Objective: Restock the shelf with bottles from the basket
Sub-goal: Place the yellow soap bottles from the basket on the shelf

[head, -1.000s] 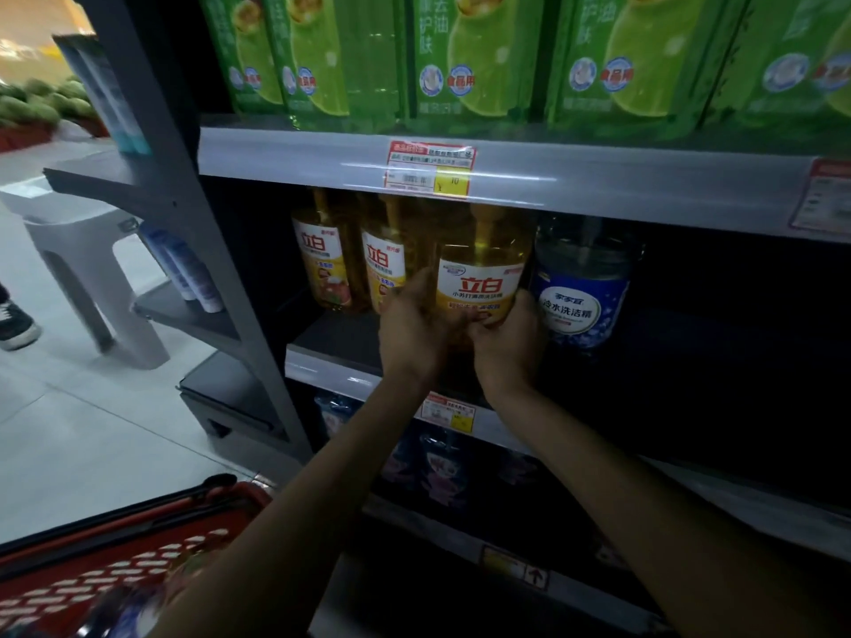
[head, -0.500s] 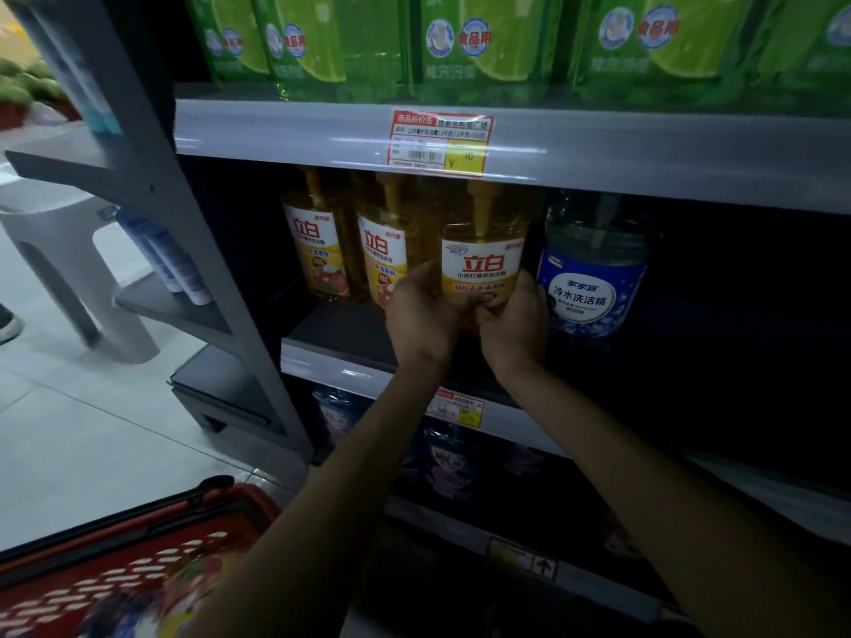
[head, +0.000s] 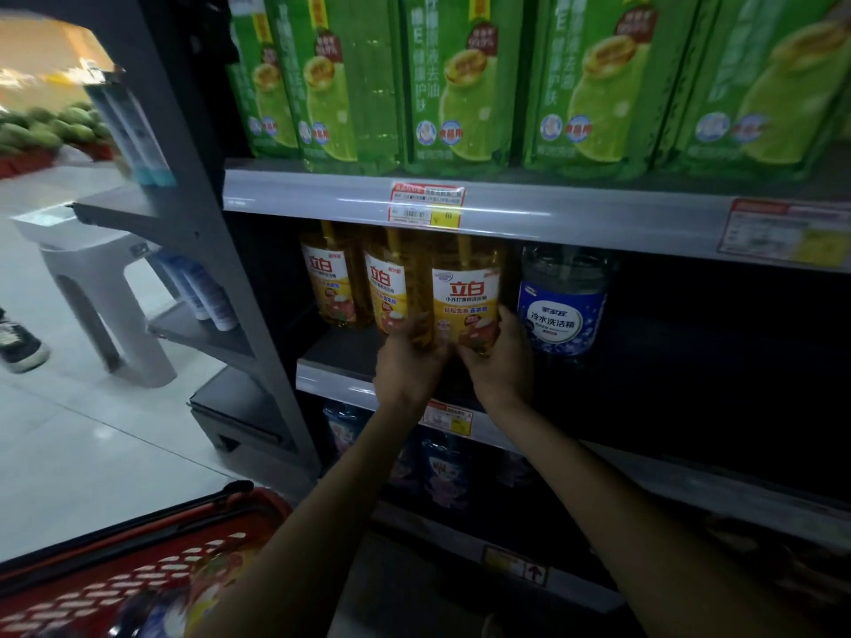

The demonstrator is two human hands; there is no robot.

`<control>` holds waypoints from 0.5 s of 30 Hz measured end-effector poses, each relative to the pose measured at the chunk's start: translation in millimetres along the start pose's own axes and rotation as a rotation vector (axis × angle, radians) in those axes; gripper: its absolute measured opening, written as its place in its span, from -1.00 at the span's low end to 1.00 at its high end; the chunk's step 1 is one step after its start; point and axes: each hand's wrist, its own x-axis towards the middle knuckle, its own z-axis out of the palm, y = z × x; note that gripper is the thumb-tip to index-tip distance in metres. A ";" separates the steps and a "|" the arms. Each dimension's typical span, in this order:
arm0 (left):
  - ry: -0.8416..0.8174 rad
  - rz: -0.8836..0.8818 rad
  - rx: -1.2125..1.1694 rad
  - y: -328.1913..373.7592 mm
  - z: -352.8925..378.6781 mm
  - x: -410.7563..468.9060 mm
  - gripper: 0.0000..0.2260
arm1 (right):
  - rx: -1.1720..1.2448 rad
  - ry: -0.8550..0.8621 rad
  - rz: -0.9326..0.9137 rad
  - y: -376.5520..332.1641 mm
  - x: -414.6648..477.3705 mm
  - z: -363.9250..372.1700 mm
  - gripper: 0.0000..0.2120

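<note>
The step in hand is the placing of one bottle on the middle shelf [head: 332, 378]. Both hands hold the yellow dish-soap bottle [head: 465, 292] by its lower part: the left hand [head: 407, 363] wraps its left side, and the right hand [head: 501, 356] curls round the right side and front. The bottle stands upright with its label facing out, just beside the second of two like yellow bottles [head: 384, 287] and near the blue-labelled clear bottle [head: 562, 301] on the other side. The hands hide whether its base rests on the shelf. Judging from this, the next move calls for seating it flush in the row, letting go, and reaching down to the red basket [head: 96, 577] at lower left, whose contents are too blurred to name.
</note>
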 end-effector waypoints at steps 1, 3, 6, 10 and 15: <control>-0.007 0.011 0.028 1.1 -5.5 -6.3 -0.48 | -0.021 -0.019 -0.007 -0.9 -5.5 -4.3 -0.31; -0.020 0.068 0.108 5.0 -17.5 -20.6 -0.48 | -0.067 -0.064 -0.019 -3.7 -18.0 -13.1 -0.34; -0.039 0.167 0.268 11.4 -38.5 -41.7 -0.55 | -0.140 -0.123 -0.094 -9.1 -37.4 -23.6 -0.32; -0.073 0.249 0.479 14.7 -73.4 -69.1 -0.48 | -0.214 -0.231 -0.263 -19.1 -60.3 -29.5 -0.34; -0.117 0.250 0.707 1.3 -130.9 -108.9 -0.29 | -0.382 -0.353 -0.435 -36.2 -88.2 -31.1 -0.33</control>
